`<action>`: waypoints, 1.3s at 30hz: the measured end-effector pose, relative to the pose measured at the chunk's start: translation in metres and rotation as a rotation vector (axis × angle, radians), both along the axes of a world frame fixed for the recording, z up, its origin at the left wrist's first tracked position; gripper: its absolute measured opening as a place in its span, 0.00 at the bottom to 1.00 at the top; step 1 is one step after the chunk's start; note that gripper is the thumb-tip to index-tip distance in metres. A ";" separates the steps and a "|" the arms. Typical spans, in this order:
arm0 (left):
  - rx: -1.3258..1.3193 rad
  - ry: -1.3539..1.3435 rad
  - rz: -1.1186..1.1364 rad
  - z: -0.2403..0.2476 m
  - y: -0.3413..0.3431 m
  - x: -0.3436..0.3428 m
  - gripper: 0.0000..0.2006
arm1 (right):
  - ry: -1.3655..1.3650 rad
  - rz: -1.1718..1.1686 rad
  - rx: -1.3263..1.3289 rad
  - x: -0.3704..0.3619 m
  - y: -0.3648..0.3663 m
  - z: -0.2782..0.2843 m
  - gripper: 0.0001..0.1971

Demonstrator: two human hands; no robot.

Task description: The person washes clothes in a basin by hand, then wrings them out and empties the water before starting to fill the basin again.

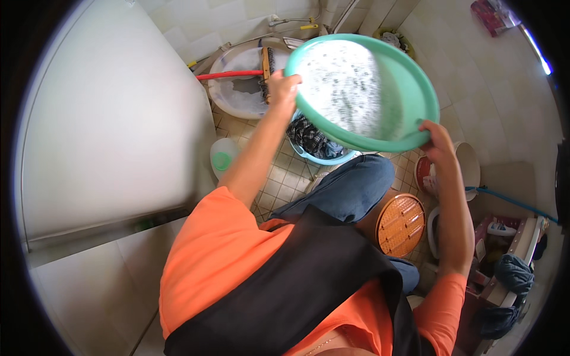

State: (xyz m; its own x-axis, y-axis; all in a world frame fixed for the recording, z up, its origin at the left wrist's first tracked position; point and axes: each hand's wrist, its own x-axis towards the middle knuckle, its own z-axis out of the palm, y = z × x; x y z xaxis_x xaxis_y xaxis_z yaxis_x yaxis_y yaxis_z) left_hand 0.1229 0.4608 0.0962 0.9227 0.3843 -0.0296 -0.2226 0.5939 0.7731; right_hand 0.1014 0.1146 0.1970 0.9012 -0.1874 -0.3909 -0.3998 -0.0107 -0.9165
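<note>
A round green plastic basin (409, 89) is held up in front of me, tilted down to the left. White suds (341, 83) gather in its left part. My left hand (284, 92) grips its left rim, thumb on top. My right hand (438, 141) is closed round the rim at the lower right. Under the basin, a light-blue tub (323, 160) on the floor holds dark checked and blue clothes (312, 136). Behind my left hand, a scrubbing brush (267, 74) with a red handle (231, 74) lies across a large pale basin (237, 113) of foamy water.
A white jug with a green cap (221, 161) stands by the white appliance (113, 130) at left. To my right are a brown round stool (401, 225), a white bucket (468, 166), a blue hose (510, 202) and a rack with clothes (513, 273). Tiled walls surround the space.
</note>
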 end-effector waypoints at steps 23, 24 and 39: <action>0.067 0.829 0.156 -0.177 0.171 -0.032 0.11 | 0.265 0.201 -0.137 0.086 0.212 -0.111 0.06; 0.034 0.829 0.158 -0.179 0.169 -0.033 0.12 | 0.260 0.195 -0.138 0.088 0.214 -0.112 0.07; -0.259 0.694 0.133 -0.199 0.147 -0.017 0.15 | 0.138 0.224 -0.380 0.129 0.252 -0.079 0.07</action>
